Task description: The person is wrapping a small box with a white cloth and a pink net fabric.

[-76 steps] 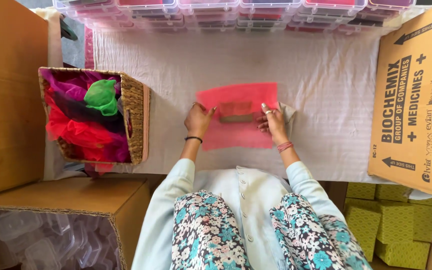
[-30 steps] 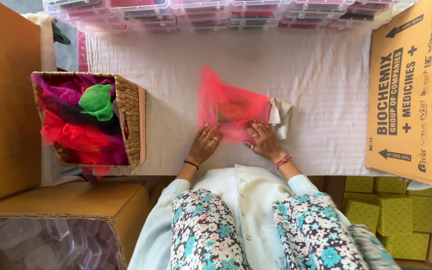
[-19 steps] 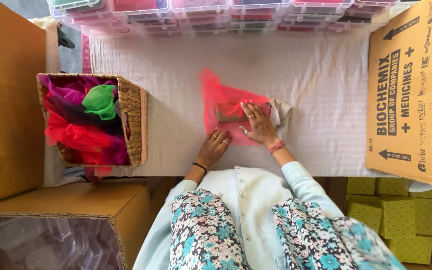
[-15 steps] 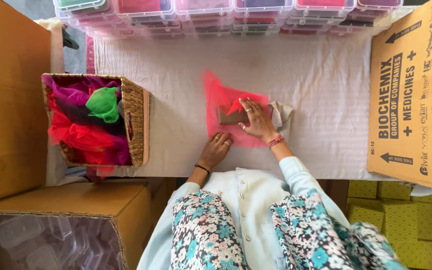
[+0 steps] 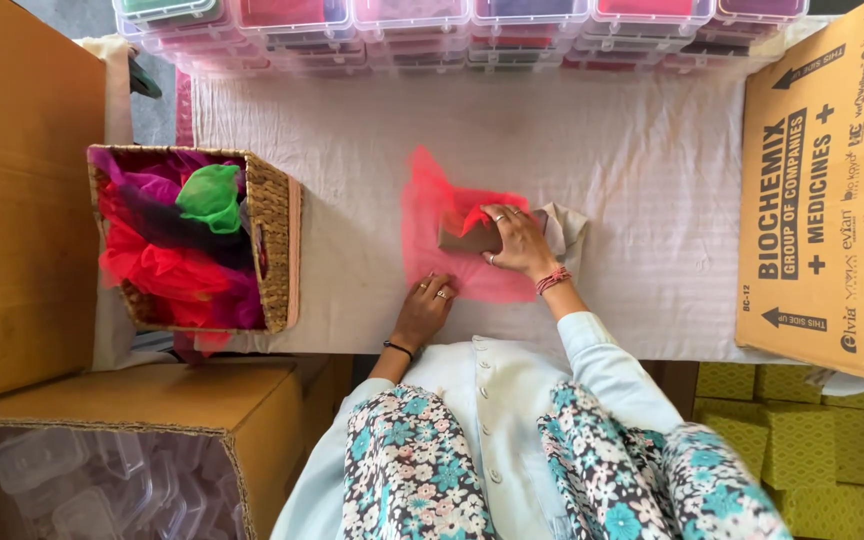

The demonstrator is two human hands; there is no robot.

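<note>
- We see the right hand point(image 5: 514, 240) lying flat over a small brown block point(image 5: 467, 238), fingers spread and pressing down rather than closed round it; we judge this pins the block in place on the cloth.
- The left hand point(image 5: 429, 305) rests palm down on the near edge of the red cloth point(image 5: 432, 215), fingers loose and holding nothing, probably to keep the thin fabric from sliding.
- The red cloth lies near the middle of the white table cover point(image 5: 632, 160), just ahead of the person. It is sheer and net-like, bright pinkish red, flat along its left side, with one fold drawn up over the block.
- A bit of pale fabric point(image 5: 570, 222) shows just beyond the right hand; we cannot tell what it is.
- A woven basket point(image 5: 277, 250) stands to the left, well apart, filled with more sheer cloths in red, purple and green.
- Clear lidded boxes point(image 5: 472, 30) line the far edge, and a big cardboard carton point(image 5: 822, 190) stands at the right.
</note>
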